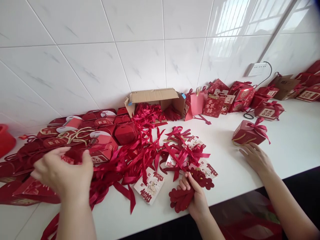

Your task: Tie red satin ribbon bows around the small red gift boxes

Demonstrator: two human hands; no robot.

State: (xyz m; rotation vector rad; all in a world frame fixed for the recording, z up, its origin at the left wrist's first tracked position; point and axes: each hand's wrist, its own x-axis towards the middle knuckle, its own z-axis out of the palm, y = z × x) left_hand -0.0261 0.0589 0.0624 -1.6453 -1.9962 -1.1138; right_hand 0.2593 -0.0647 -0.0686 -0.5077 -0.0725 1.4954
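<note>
My left hand [65,170] is raised over a heap of red gift boxes [102,148]. Its thumb stands apart from the curled fingers, and I see nothing held in it. Near the counter's front edge, my right hand [193,191] grips a bunch of dark red felt flower strips [181,200], with flower ends sticking out on both sides. Between my hands lie tangled red ribbons [130,156] and a white printed card [150,185] with red characters. More cards and ribbons lie just beyond my right hand.
Another person's hand [258,158] rests by a small red gift box [250,131] with a ribbon bow. An open cardboard box [155,95] of ribbons stands against the tiled wall. Red bags and boxes [241,95] line the back right, near a power strip [257,69].
</note>
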